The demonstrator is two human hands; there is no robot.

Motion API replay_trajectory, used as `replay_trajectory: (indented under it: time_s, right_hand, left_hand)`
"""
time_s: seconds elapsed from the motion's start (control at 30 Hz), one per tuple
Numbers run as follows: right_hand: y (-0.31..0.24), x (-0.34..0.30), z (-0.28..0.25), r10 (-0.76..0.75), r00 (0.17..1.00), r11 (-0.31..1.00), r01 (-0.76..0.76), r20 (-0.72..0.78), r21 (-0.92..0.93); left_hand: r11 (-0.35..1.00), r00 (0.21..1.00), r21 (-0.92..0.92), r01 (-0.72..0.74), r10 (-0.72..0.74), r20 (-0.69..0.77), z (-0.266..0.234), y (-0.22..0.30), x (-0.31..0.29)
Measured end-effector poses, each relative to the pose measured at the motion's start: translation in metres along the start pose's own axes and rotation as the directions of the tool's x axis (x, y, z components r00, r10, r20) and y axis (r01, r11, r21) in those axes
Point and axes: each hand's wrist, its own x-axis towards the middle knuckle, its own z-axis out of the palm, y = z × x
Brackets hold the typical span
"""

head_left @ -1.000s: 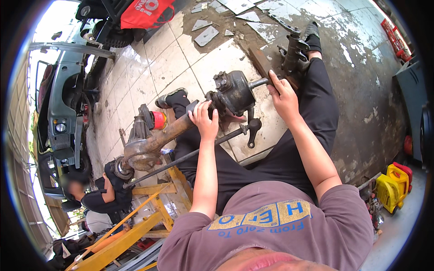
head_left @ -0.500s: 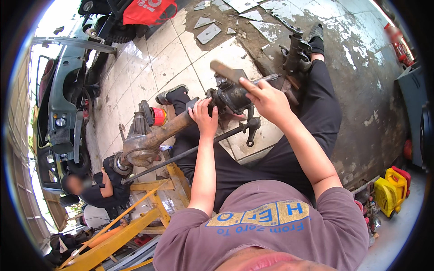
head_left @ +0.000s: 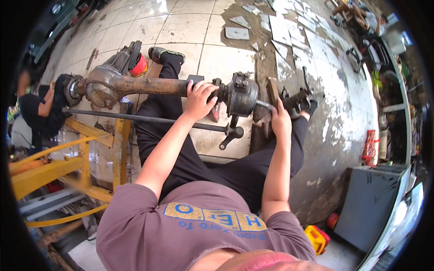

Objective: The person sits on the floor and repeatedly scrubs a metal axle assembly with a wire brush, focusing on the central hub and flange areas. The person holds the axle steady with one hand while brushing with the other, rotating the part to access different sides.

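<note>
A rusty vehicle axle [head_left: 153, 86] lies crosswise in front of me, with a bulbous differential housing [head_left: 103, 86] on its left and a dark rounded hub-end knuckle [head_left: 242, 95] on its right. My left hand [head_left: 201, 100] lies over the tube beside the knuckle, fingers spread. Closed on a flat brown stick-like tool [head_left: 273, 90], my right hand [head_left: 281, 121] is beside the metal shaft [head_left: 265, 105] that sticks out of the knuckle. The tool's exact kind is unclear. A long dark rod [head_left: 158, 119] runs along the near side of the axle to a lever arm [head_left: 233, 132].
A yellow frame [head_left: 49, 174] stands at the left, near another person [head_left: 38, 108]. Behind the axle is a red and yellow tin [head_left: 139, 67]. Broken tiles [head_left: 237, 33] litter the floor beyond. At right are a grey cabinet [head_left: 368, 205] and a yellow jug [head_left: 316, 239].
The view has swung right, so the axle appears more level. My right hand and the brown tool have shifted from over the knuckle to the shaft at its outer end. My left hand stays on the tube.
</note>
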Motion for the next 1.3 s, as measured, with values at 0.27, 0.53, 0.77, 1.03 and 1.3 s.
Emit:
replay_trajectory:
  time_s: [0.27,0.53,0.77,1.03,1.3]
  right_hand:
    - [0.014,-0.057,-0.02,0.589,0.552,-0.077,-0.689,0.59,0.721]
    - [0.001,-0.051,-0.015,0.577,0.759,0.414,-0.591,0.303,0.693]
    - [-0.055,-0.055,-0.014,0.089,0.985,0.995,-0.083,0.15,-0.047]
    - [-0.074,-0.046,-0.04,-0.045,0.994,0.972,0.02,0.102,0.232]
    - [-0.063,-0.005,-0.013,-0.054,0.997,0.949,0.071,-0.063,0.306]
  left_hand:
    - [1.0,0.999,0.001,0.01,-0.01,-0.035,-0.001,-0.004,-0.009]
    - [1.0,1.0,-0.016,0.021,-0.021,-0.002,-0.001,-0.006,-0.013]
    - [0.999,0.999,-0.028,0.026,-0.026,-0.018,-0.002,-0.005,-0.01]
    - [0.998,0.999,-0.052,0.042,-0.043,-0.008,-0.002,-0.005,-0.012]
    - [0.999,0.999,-0.045,-0.011,0.01,-0.035,-0.001,-0.008,-0.01]
